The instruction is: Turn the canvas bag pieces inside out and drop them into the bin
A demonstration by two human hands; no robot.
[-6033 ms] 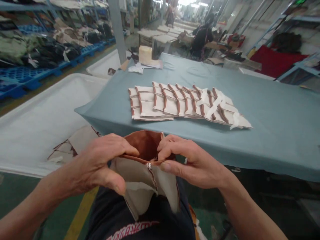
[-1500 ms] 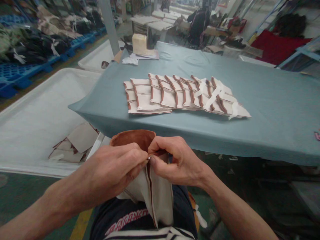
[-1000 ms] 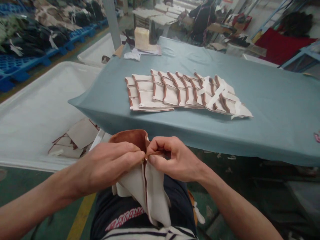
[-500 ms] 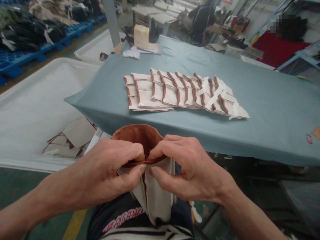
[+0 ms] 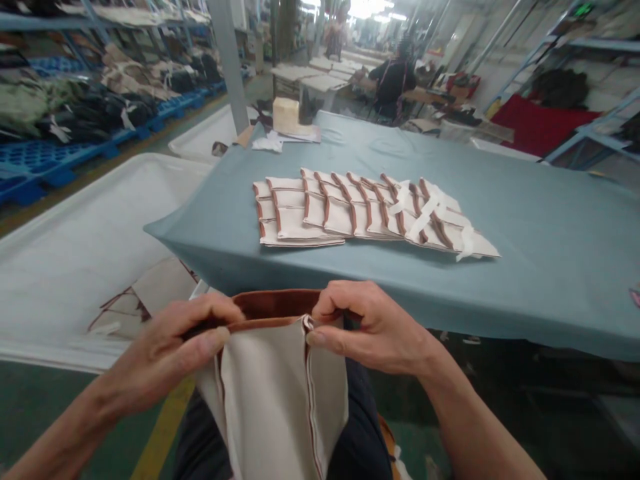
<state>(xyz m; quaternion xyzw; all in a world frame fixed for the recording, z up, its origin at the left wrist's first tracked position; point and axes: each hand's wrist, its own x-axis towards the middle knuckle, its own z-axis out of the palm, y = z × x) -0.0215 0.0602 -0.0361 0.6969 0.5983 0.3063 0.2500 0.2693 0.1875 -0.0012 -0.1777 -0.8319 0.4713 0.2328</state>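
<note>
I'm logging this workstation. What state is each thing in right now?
Bag: held up by its brown rim, stretched flat between both hands, hanging over the lap.
Left hand: grip shut on the rim's left end.
Right hand: grip shut on the rim at the seam.
Finished bags: flat, overlapping in a row on the table.
Loose pieces: lying in the white tray.

Head-worn camera, looking forward and down.

It sits close above the hands, the left hand (image 5: 165, 350) and right hand (image 5: 380, 327) filling the lower frame, faces across the bench (image 5: 550, 267) just beyond them, and takes in the workshop aisle far behind.
</note>
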